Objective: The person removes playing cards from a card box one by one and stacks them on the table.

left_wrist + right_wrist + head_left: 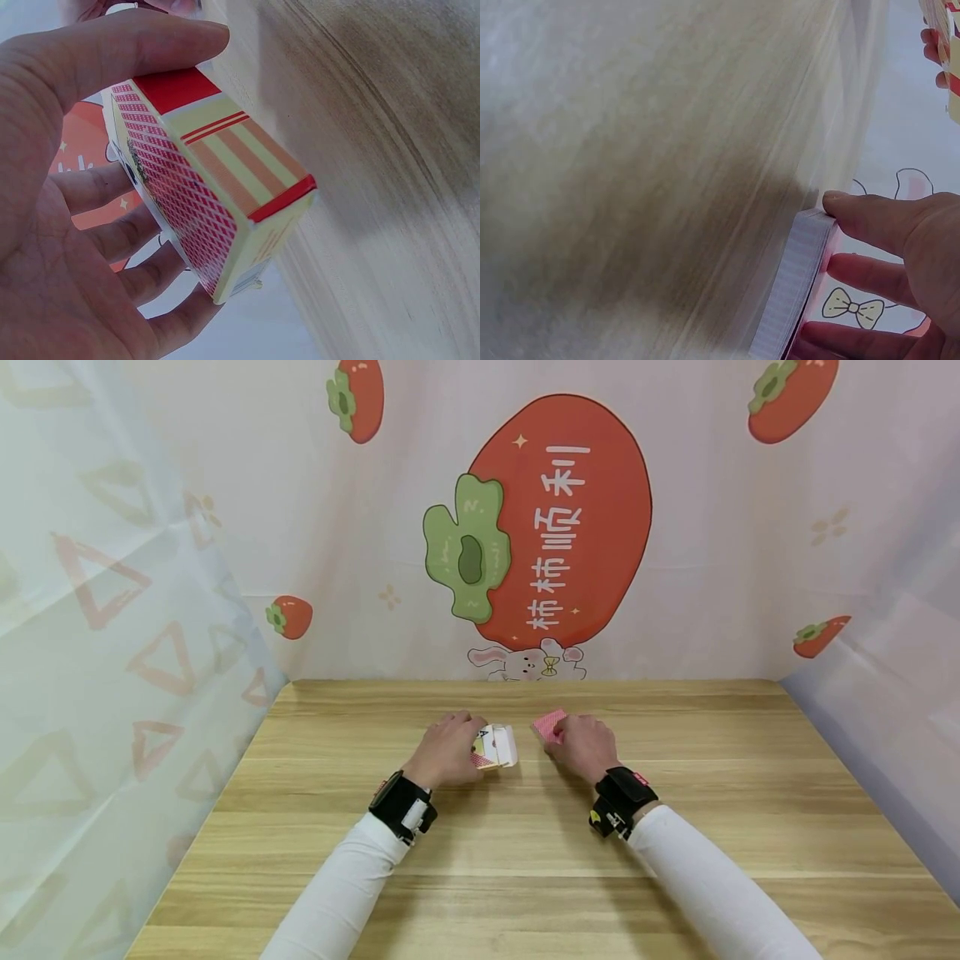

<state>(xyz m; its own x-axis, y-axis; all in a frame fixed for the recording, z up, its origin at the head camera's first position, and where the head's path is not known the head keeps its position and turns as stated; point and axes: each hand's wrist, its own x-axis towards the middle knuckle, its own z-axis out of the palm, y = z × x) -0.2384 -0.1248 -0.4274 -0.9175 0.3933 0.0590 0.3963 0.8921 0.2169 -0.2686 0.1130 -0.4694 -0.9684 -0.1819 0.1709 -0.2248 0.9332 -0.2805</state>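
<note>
My left hand (445, 750) grips a playing-card box (496, 746), its thumb along one narrow side and its fingers beneath. The left wrist view shows the box (244, 161) with red, cream and orange stripes on that side and a red pattern on its face. A white flap stands out at the end toward the right hand. Just right of it, my right hand (587, 747) holds a deck of playing cards (548, 724) with red backs, low at the table. White card edges of the deck (789, 281) face the right wrist camera, with the thumb at one corner.
Both hands are over the far part of a wooden table (495, 868). Behind its back edge hangs a white curtain (697, 568) printed with persimmons and a rabbit. Another patterned curtain (112, 693) runs along the left side.
</note>
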